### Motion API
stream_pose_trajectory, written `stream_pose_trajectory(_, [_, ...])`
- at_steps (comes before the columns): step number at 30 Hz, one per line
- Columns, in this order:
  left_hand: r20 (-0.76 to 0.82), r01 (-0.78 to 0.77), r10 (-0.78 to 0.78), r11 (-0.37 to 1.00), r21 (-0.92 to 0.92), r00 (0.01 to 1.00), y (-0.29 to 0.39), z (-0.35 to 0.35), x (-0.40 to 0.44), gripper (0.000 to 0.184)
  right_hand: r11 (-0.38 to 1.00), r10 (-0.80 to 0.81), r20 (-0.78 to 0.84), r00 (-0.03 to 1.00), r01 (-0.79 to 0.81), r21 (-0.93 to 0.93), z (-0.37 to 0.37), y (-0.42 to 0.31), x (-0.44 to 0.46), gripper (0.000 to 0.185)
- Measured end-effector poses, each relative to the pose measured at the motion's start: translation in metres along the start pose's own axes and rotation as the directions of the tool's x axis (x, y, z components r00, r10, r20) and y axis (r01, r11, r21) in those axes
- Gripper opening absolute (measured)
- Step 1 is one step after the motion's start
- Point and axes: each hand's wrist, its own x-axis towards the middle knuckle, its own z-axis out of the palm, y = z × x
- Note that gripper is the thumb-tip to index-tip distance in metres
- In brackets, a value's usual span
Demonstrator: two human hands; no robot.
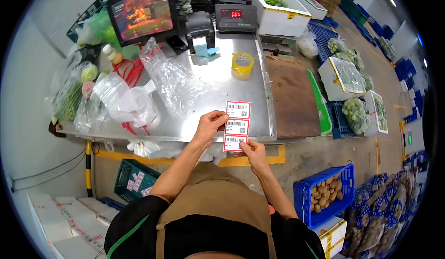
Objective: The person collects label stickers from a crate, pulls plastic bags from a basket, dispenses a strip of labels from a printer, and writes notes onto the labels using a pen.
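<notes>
A strip of barcode labels (237, 127) with red borders is held upright in front of me, over the near edge of the steel table (194, 83). My left hand (212, 125) pinches the strip's left side near the middle. My right hand (254, 155) pinches its lower right corner. Beyond the strip a roll of yellow tape (242, 66) sits on the table. Further back are the label printer (200, 31), with a pale blue slip hanging out, and a scale display (236, 18) with red digits.
A monitor (143, 14) and plastic bags (125, 96) are at the left of the table. A white foam box (278, 11) stands behind the scale. On the floor are a blue crate of potatoes (326, 195) and a green crate (127, 181) with labels inside.
</notes>
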Motion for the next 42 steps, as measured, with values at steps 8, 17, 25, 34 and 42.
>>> stream_pose_trajectory(8, [0.167,0.064,-0.073,0.996,0.059,0.983,0.028,0.000,0.063,0.021,0.999,-0.047,-0.197,0.979,0.051,0.013,0.004,-0.018,0.032,0.019])
stream_pose_trajectory(17, [0.264,0.077,-0.086,0.996,0.044,0.961,0.051,0.002,0.119,0.021,0.999,-0.014,-0.309,0.951,0.027,0.036,0.017,-0.037,0.073,0.018])
stream_pose_trajectory(25, [0.193,0.073,-0.077,0.997,0.025,0.978,0.046,0.009,0.163,0.022,0.999,0.035,-0.237,0.971,-0.031,0.022,-0.014,-0.048,0.117,0.018])
stream_pose_trajectory(34, [-0.101,0.054,-0.047,0.996,0.068,0.994,0.005,-0.007,0.201,0.020,0.959,0.279,-0.230,0.932,-0.258,0.117,-0.065,-0.029,0.171,0.017])
stream_pose_trajectory(42, [-0.477,0.097,-0.014,0.984,0.150,0.879,-0.012,-0.052,0.156,0.024,0.933,0.358,-0.209,0.910,-0.360,0.029,-0.093,-0.044,0.176,0.042])
